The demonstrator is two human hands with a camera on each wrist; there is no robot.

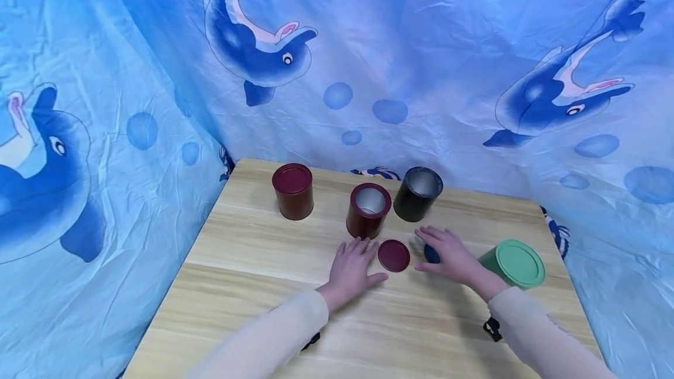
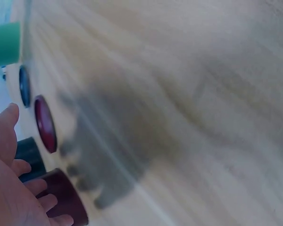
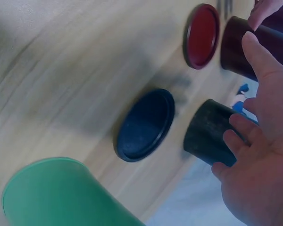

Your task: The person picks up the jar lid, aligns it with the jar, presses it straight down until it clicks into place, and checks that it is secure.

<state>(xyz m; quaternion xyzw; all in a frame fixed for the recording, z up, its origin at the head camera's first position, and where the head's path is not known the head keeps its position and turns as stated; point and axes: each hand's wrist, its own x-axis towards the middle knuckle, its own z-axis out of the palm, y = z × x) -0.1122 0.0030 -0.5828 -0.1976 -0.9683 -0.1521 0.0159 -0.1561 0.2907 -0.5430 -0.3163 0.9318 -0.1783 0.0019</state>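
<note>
My left hand point(image 1: 351, 274) spreads its fingers over the table, fingertips near the base of a lidless dark red canister point(image 1: 361, 224). Just right of that hand a dark red lid point(image 1: 394, 255) lies flat. My right hand point(image 1: 450, 256) hovers with relaxed fingers above a dark blue lid point(image 3: 146, 126), which it partly covers in the head view. Behind it stands a lidless black canister point(image 1: 411, 203), its silvery inside showing. Both palms hold nothing; the left wrist view shows the left hand point(image 2: 9, 174) with its fingers apart.
A dark red canister point(image 1: 295, 200) with its lid on stands at the back left of the wooden table point(image 1: 237, 309). To the right, beside my right wrist, is a green canister point(image 1: 520, 263) with a lid. Blue dolphin-print cloth point(image 1: 432, 75) hangs behind the table.
</note>
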